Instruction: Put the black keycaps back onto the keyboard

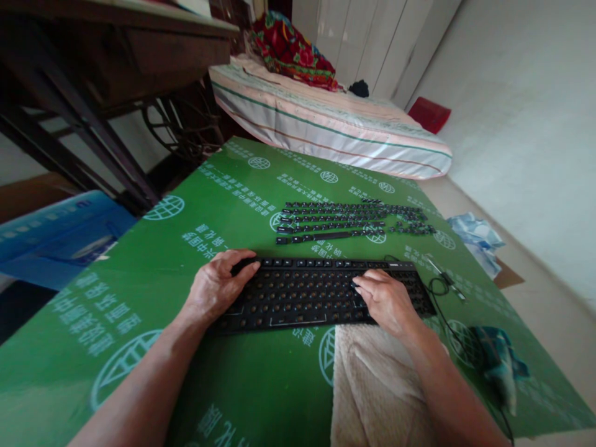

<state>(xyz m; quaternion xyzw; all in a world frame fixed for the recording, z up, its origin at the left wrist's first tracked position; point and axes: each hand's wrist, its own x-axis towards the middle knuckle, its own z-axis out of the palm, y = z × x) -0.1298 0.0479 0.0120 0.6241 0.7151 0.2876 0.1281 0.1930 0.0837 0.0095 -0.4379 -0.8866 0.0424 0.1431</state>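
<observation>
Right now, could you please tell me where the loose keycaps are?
In the head view, the loose keycaps lie in rows, mostly right of centre, on the green table, just beyond the keyboard and short of the bed.

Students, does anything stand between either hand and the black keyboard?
Nothing visible does. The left hand touches the keyboard at its far left corner; the right hand is on or just above its right part. The beige cloth lies by the near edge, not between them.

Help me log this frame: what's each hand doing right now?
Left hand: holding the keyboard by its left corner.
Right hand: over the keyboard's right part; grip cannot be told.
</observation>
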